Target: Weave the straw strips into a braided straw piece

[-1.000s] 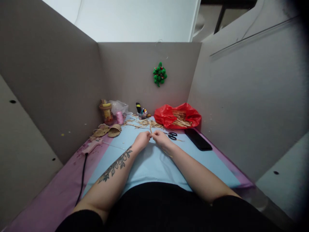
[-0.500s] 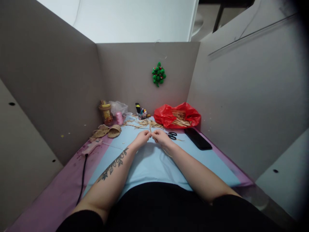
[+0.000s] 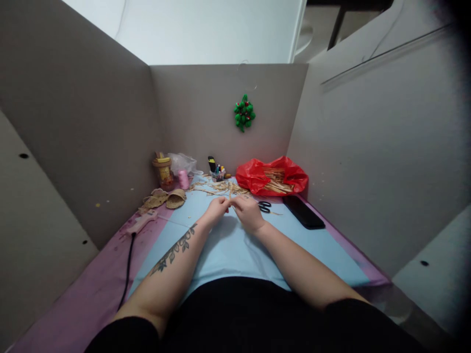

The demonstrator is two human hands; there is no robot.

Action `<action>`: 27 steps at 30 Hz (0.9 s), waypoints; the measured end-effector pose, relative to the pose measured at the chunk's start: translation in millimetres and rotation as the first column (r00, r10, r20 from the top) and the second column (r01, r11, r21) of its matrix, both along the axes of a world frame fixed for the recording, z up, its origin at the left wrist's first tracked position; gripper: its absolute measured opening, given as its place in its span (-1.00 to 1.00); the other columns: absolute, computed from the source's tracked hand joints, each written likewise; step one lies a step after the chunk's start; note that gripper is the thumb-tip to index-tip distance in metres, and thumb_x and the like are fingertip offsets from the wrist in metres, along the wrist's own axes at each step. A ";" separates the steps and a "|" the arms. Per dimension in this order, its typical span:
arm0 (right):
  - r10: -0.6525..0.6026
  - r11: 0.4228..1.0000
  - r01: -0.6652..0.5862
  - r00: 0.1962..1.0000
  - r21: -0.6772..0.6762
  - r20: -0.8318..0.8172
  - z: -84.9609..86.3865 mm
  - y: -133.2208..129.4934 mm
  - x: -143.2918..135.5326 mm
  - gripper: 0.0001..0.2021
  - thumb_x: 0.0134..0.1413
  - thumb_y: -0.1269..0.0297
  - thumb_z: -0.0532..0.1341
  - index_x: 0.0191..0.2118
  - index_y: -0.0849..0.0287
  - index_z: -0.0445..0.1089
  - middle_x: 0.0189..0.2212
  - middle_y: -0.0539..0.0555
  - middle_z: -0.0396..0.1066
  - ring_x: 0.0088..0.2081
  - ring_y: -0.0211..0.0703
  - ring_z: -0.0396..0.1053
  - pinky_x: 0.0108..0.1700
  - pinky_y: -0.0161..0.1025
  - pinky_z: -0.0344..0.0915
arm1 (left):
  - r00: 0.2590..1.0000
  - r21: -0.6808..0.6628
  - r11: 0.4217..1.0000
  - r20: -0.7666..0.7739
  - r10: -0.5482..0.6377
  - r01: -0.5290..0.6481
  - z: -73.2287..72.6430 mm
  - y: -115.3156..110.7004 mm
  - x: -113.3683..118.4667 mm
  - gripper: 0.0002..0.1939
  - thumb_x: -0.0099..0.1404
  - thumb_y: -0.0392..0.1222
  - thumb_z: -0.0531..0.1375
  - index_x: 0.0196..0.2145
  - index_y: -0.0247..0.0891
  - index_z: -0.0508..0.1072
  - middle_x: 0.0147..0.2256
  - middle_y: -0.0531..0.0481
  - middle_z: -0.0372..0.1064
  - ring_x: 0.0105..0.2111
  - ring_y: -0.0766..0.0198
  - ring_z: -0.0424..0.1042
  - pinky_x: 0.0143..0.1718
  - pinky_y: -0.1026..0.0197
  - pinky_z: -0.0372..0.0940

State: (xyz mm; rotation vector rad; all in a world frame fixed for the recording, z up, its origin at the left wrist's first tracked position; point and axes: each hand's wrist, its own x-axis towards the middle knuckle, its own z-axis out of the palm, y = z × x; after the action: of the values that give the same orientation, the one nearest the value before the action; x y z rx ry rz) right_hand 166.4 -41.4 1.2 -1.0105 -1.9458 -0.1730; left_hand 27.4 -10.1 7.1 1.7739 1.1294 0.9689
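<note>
My left hand (image 3: pixel 218 208) is closed in a pinch on a thin straw strip (image 3: pixel 230 190) that stands up between my hands. My right hand (image 3: pixel 247 212) touches it from the other side, fingers pressed together at the same strip, its back turned toward me. Both hands are just above the light blue sheet (image 3: pixel 228 250). Loose straw pieces (image 3: pixel 221 187) lie beyond them. Black-handled scissors (image 3: pixel 264 206) rest just right of my right hand.
A red bag (image 3: pixel 253 177) of straw stands at the back right, near a black phone (image 3: pixel 304 213). On the left are a pink glue gun (image 3: pixel 143 221), woven pieces (image 3: pixel 175 198), a pink thread spool (image 3: pixel 183 180) and a jar (image 3: pixel 164 172). Grey partitions (image 3: pixel 221 113) enclose the table.
My right hand has turned at the wrist, its back raised and its fingers over the strip. My left hand keeps its pinch. The whole view has shifted slightly.
</note>
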 end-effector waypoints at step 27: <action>-0.120 0.625 -0.527 0.664 -0.575 -0.738 -12.7 18.6 -4.4 -0.81 -0.28 0.23 0.27 -0.55 0.26 0.35 -0.73 -0.05 0.27 -0.66 -0.36 0.15 -0.56 -0.37 0.08 | 0.993 0.126 0.991 -0.118 -0.030 0.045 -2.8 3.3 -1.3 -0.74 0.13 -0.12 0.00 -0.59 -0.31 0.30 -0.62 0.07 0.26 -0.59 0.39 0.22 -0.53 0.34 0.08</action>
State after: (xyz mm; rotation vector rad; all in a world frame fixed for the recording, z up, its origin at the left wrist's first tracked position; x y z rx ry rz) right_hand 161.9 -22.8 -11.5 -1.0791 -1.3064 1.1680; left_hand 26.1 -6.8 4.3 1.9699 1.1223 0.9449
